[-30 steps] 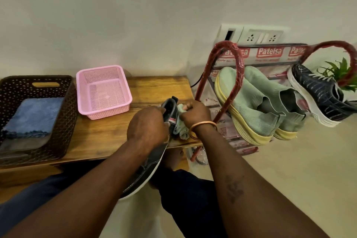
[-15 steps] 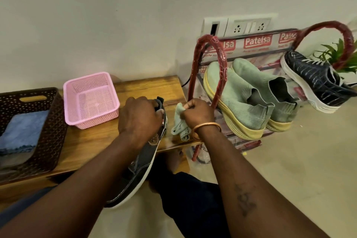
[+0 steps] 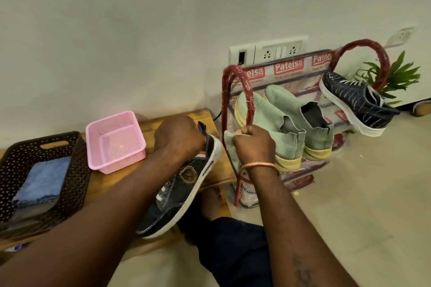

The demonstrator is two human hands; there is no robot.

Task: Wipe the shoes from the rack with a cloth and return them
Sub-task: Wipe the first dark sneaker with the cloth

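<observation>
A thin copper-coloured bangle (image 3: 261, 165) circles the wrist of the right hand (image 3: 253, 144), and a dark tattoo (image 3: 303, 272) marks that forearm. Both forearms are bare. The trousers (image 3: 233, 251) are dark navy, beside a bare foot (image 3: 211, 202).

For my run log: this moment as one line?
step: wiping | left hand: holds dark sneaker at heel | right hand: grips green cloth beside it | rack: green pair, one dark shoe

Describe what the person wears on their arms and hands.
Both forearms are bare, with no sleeves or gloves. No rings show on the left hand. The right hand has a thin copper-coloured bangle at its wrist, and a dark tattoo marks that forearm.
</observation>
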